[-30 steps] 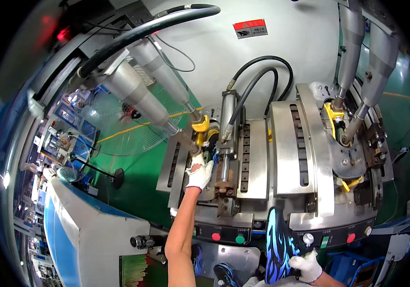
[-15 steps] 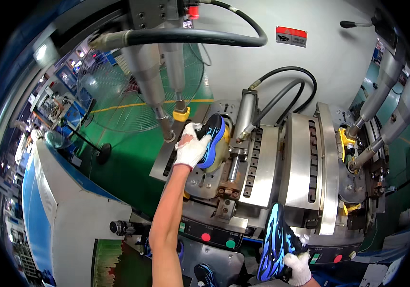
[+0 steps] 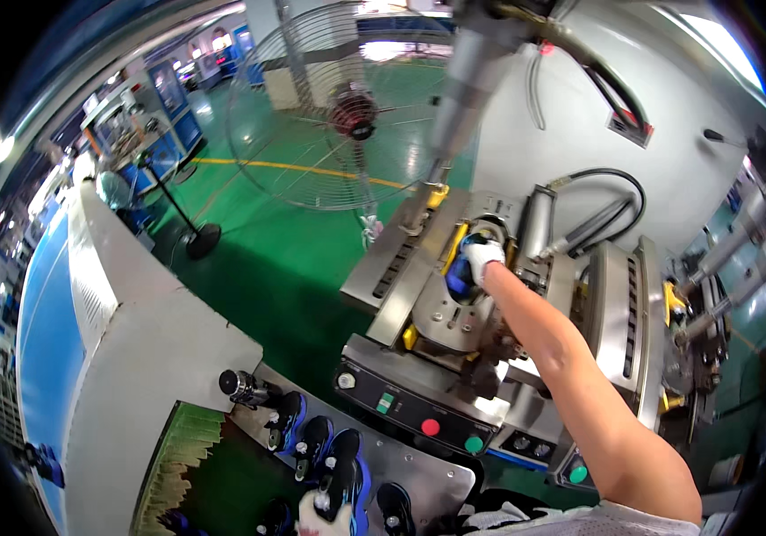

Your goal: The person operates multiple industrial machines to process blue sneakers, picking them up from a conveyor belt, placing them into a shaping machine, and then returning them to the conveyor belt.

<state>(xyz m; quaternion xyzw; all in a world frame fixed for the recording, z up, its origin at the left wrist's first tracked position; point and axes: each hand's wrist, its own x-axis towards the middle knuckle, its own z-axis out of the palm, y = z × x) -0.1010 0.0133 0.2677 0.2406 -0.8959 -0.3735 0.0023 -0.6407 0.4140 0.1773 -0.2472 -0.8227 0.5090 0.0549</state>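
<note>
My right hand [image 3: 484, 259], in a white glove, is at the left press station. Its fingers are closed on a black and blue sports shoe [image 3: 460, 279], which sits in the station's opening between yellow-edged parts. Low in the view, my left hand [image 3: 325, 516], gloved too, grips another black and blue shoe [image 3: 342, 469] at the metal shelf [image 3: 432, 487]. That hand is partly cut off by the lower edge. Beside it stand a shoe [image 3: 313, 439], a further shoe [image 3: 287, 418] and a lone shoe [image 3: 395, 505].
A control panel [image 3: 410, 415] with coloured buttons runs along the press front. Steel cylinders [image 3: 472, 98] hang above the station, and the second station [image 3: 620, 322] lies to the right. A green-brown belt [image 3: 178, 473], a grey housing [image 3: 151, 357] and a fan [image 3: 347, 116] are on the left.
My left hand has moved from the left station down to the shelf and now grips a shoe there. My right hand has carried its shoe up to the left station. The view has swung left.
</note>
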